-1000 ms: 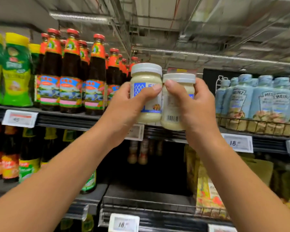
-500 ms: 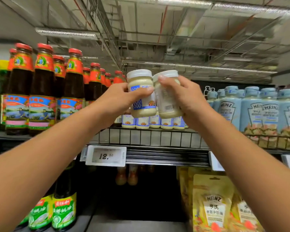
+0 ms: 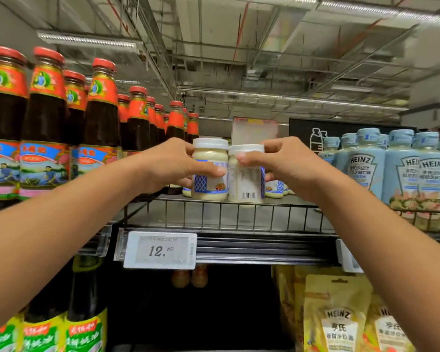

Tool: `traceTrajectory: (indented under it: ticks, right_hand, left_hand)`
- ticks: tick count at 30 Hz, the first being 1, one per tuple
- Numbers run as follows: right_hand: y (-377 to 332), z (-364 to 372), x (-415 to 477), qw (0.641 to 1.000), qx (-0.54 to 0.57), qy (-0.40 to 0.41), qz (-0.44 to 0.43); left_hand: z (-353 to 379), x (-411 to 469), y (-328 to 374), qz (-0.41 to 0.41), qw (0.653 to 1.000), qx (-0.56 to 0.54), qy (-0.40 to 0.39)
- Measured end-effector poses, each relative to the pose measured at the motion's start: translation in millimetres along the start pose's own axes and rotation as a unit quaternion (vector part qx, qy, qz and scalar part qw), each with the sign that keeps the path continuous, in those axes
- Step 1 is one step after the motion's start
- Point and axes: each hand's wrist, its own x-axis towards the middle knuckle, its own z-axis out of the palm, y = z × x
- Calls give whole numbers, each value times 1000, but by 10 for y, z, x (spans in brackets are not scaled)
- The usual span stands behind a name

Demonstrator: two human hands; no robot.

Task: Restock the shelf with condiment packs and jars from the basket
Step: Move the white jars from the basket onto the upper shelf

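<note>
Your shelf (image 3: 226, 219), fronted by a low wire rail, fills the middle of your view. Tall dark sauce bottles (image 3: 46, 118) with red caps crowd its left side and pale blue Heinz bottles (image 3: 366, 168) stand along its right. Below, yellow Heinz pouches (image 3: 338, 316) hang at the lower right. Your left hand (image 3: 168, 166) grips the left jar (image 3: 210, 158), its fingers curled round the back and its thumb laid across the blue label. Your right hand (image 3: 290, 166) grips the right jar (image 3: 247, 184), with the thumb pressed just under the white lid and the fingers wrapped behind. The two jars stand upright, touching side by side, with their bases down at the shelf surface just behind the rail; whether they rest fully on it you cannot tell. More small jars (image 3: 273, 190) of the same kind sit further back on the shelf. A price tag (image 3: 160, 250) reading 12.50 is clipped to the shelf edge, below your left hand.
</note>
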Motion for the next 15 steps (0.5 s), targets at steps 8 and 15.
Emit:
traceTrajectory:
  ticks: [8, 15]
  right_hand:
    - [143, -17, 31, 997, -48, -54, -1]
    - [145, -19, 21, 998, -45, -42, 2]
  left_hand:
    - [-33, 94, -95, -36, 998, 23, -53]
    - [-40, 112, -118, -63, 991, 73, -92]
